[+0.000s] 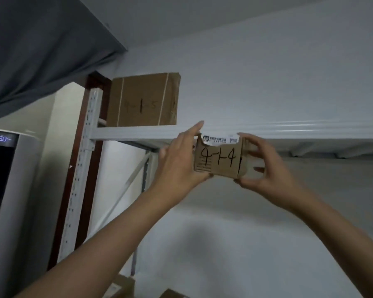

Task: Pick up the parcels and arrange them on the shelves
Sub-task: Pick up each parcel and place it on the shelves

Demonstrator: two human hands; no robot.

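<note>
Your two bare forearms reach up from the bottom of the view, and between them you hold the small parcel (219,160), marked 4-1-4, just below and in front of the white shelf beam (138,133). Your left hand (177,162) cups its left end, forefinger stretched straight up past the top corner, the other fingers hidden behind the cardboard. Your right hand (265,168) pinches the right end, thumb underneath and curled fingers over the top and side. The parcel is not yet on the shelf, and its torn top edge sits level with the beam. To do this well, you probably need to lift it clear of the beam's lip, then slide it in flat with the writing facing out, to the right of the bigger parcel (143,100) marked 4-1-5 that stands by the perforated upright (88,147). Mind that forefinger, which could be caught between box and beam. The shelf's top surface cannot be seen from below. Behind is a pale wall (267,72). A dark cloth (41,39) hangs at upper left, a white appliance (26,190) showing 550 stands at the left, and more cardboard boxes (123,287) lie low by the rack.
</note>
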